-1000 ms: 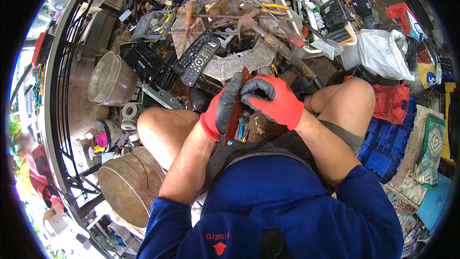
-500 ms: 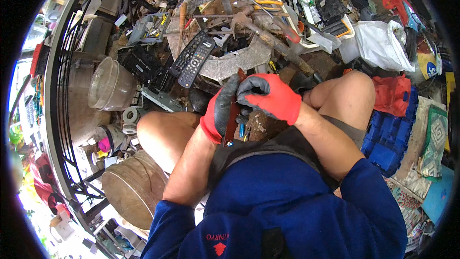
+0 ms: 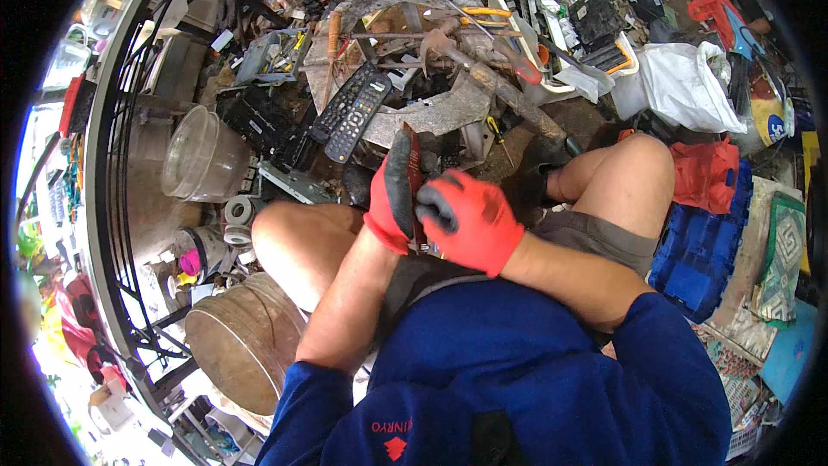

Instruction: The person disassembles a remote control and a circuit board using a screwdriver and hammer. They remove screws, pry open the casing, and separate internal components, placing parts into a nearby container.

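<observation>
My left hand (image 3: 392, 198), in a red glove with a dark palm, is closed around a long, narrow reddish-brown piece (image 3: 415, 155). Its upper end shows past my fingers; most of the rest is hidden, and its kind is unclear. My right hand (image 3: 476, 223), gloved alike, is closed beside its lower part with fingers curled in. Whatever those fingers pinch is hidden. Beyond my left hand lie two black remote controls (image 3: 358, 121), side by side. A hammer (image 3: 492, 78) rests across a thick grey metal ring (image 3: 431, 116).
At the back right stands a white bin (image 3: 625, 56) of scrap parts. A yellow-handled screwdriver (image 3: 498, 129) lies beyond my right hand. Clear plastic tubs (image 3: 203, 155) and a large bucket (image 3: 237, 336) are on the left by a black metal rack (image 3: 108, 173). Blue plastic trays (image 3: 703, 246) lie right.
My right hand has slid down along the reddish-brown piece toward my body, its fingers curling more. The left hand keeps its hold and has turned slightly, hiding the piece's lower end.
</observation>
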Demonstrator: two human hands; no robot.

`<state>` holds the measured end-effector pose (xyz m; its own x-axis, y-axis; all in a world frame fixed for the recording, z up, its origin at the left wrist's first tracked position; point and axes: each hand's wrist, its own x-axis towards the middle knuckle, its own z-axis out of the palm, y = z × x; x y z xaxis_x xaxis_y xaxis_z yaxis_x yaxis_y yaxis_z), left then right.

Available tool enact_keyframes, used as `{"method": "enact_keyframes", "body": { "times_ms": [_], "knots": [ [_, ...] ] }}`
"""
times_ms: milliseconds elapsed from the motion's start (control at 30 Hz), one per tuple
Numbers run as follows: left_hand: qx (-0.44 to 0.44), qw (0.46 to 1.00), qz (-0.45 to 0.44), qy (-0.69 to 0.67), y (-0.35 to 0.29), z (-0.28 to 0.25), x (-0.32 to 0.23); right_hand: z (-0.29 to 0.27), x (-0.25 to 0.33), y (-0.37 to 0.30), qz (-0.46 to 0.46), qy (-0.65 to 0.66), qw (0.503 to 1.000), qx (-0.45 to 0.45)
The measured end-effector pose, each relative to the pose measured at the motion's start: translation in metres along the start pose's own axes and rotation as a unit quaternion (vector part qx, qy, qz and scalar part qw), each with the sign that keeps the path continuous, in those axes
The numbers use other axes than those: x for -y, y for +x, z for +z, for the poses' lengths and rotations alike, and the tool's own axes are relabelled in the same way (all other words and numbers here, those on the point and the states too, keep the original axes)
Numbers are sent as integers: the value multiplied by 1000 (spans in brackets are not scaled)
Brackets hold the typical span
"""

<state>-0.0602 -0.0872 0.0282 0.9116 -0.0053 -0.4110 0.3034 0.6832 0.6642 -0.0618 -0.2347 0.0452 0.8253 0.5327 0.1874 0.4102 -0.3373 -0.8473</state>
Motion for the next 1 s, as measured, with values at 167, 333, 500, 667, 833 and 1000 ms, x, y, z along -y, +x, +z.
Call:
{"method": "enact_keyframes", "body": {
  "times_ms": [167, 333, 500, 667, 833, 1000],
  "knots": [
    [105, 974, -166, 108, -10, 8, -16, -22, -40, 23, 41, 167, 984, 51],
    [12, 995, -87, 37, 0, 1, -2, -5, -21, 11, -39, -19, 999, -33],
    [61, 994, -80, 52, -5, -2, 8, -7, -34, 12, 42, 39, 998, 21],
    [116, 980, -140, -81, 1, -7, 6, -16, -11, 9, 25, -108, 993, 48],
    [47, 996, -65, -35, 2, -36, 3, -7, -4, 3, -34, -10, 996, 85],
    [32, 995, -21, 87, 20, -12, -11, -47, -46, 19, 41, 289, 955, 61]
  ]
}}
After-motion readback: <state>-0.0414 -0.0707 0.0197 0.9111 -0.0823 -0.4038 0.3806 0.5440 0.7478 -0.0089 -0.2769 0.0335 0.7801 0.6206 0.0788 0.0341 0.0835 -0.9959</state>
